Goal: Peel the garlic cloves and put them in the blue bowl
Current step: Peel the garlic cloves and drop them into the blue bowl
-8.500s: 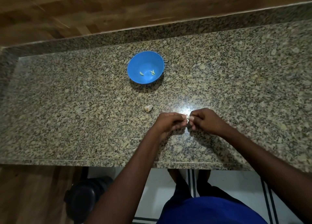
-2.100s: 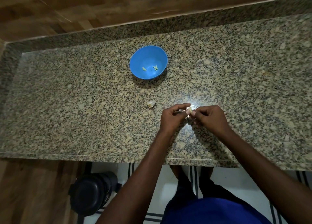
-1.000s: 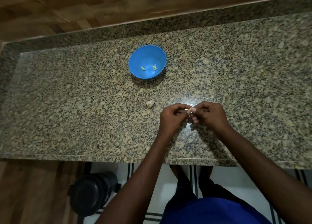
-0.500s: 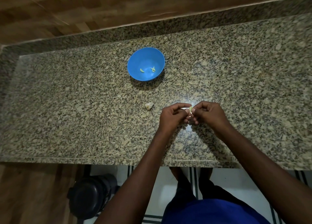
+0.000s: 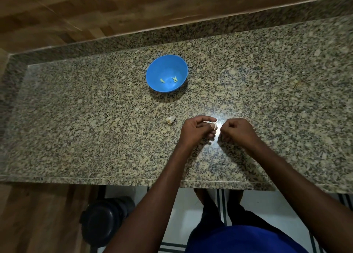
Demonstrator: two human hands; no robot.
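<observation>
The garlic piece (image 5: 170, 120) lying loose on the desk (image 5: 76, 128) left of the hands could be knocked away by a careless sweep. The clove (image 5: 214, 125) could slip, being small and pinched only at the fingertips of the left hand (image 5: 196, 131), index finger stretched above it. The right hand (image 5: 236, 131) is curled tight just beside; whether its grip holds skin I cannot tell. The blue bowl (image 5: 152, 75), already holding peeled cloves (image 5: 174, 79), stands well apart.
</observation>
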